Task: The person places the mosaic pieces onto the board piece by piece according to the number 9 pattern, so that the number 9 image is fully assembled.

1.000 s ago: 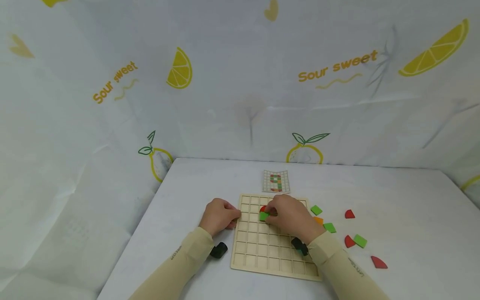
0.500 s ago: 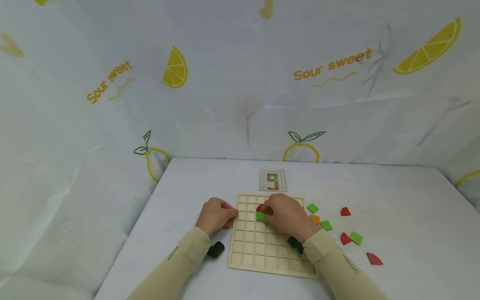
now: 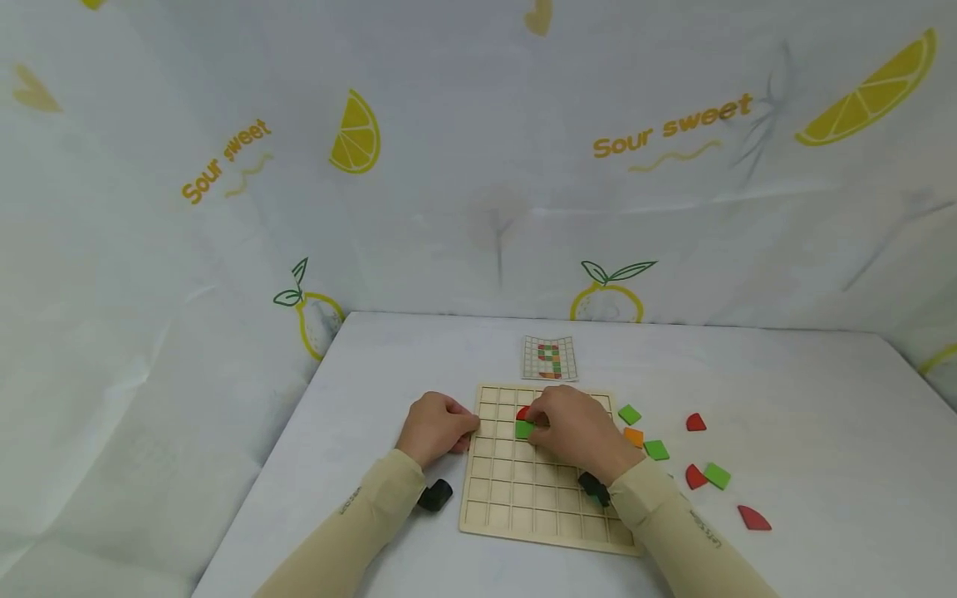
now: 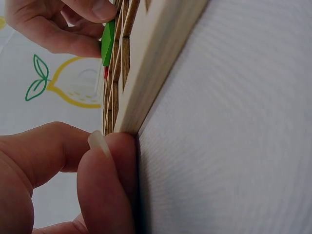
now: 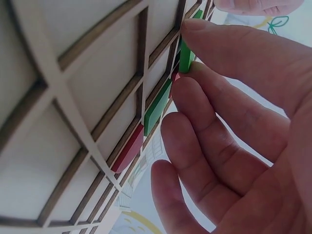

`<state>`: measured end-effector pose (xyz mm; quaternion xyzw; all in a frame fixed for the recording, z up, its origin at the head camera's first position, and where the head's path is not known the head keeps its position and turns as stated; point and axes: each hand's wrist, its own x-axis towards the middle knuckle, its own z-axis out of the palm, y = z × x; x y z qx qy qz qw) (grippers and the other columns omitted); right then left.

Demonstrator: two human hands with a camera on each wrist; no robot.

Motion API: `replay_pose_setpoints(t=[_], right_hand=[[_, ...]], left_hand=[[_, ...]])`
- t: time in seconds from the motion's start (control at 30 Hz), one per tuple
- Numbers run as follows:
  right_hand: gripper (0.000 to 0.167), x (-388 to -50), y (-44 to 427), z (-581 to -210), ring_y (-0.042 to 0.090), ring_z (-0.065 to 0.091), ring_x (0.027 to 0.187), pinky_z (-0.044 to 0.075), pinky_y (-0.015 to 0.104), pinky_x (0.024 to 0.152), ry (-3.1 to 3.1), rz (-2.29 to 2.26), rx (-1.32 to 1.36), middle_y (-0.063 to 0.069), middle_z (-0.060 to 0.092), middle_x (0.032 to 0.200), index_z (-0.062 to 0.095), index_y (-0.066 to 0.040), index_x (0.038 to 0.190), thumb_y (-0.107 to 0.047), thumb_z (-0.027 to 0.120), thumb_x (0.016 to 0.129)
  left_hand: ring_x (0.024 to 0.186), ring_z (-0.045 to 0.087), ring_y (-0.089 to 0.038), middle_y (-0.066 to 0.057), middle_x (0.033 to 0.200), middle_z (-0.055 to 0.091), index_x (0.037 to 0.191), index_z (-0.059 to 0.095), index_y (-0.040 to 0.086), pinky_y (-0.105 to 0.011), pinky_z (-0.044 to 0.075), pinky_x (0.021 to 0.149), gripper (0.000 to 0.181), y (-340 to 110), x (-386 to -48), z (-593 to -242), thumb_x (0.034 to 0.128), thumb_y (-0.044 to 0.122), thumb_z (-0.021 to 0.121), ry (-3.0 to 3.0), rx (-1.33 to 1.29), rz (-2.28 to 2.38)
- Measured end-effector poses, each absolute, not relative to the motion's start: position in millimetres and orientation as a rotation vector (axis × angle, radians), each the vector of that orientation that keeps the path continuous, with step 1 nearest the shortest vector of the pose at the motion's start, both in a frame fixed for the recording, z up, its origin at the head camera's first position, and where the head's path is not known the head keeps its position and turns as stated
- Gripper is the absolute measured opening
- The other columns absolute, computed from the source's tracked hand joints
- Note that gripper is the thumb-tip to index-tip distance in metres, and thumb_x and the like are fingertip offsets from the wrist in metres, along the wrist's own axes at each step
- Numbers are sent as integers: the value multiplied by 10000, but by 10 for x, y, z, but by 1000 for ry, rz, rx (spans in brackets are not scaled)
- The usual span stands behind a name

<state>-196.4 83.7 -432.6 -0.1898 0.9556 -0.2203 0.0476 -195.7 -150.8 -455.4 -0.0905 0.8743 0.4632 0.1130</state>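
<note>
We judge it still early: few set pieces (image 5: 129, 148) lie on the board (image 3: 523, 498), our right hand (image 3: 574, 428) pinches a green square (image 5: 185, 56) at its grid, our left hand (image 3: 436, 429) holds its edge, and loose tiles (image 3: 656, 450) wait on the counter (image 3: 837, 415).

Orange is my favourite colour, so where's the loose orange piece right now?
In the head view, the orange piece lies by the right edge of the wooden board, between two green squares and near the right hand.
</note>
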Motion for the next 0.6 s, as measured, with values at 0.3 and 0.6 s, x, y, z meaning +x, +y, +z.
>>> replay_pose_setpoints(t=[0.3, 0.6], right_hand=[[175, -1951, 889, -4330, 76, 617, 837, 571, 337, 785, 2906, -694, -592, -58, 750, 949, 857, -160, 1030, -170, 909, 862], [78, -1946, 1046, -4276, 104, 589, 823, 530, 331, 755, 2899, -726, -557, -61, 716, 888, 842, -164, 980, -181, 854, 904]], left_hand=[[616, 684, -126, -17, 690, 723, 891, 767, 107, -256, 514, 608, 135, -1457, -1968, -4541, 913, 238, 796, 2572, -252, 1339], [614, 695, -124, -34, 722, 738, 907, 770, 93, -249, 547, 621, 128, -1488, -1938, -4521, 909, 219, 791, 2560, -276, 1353]])
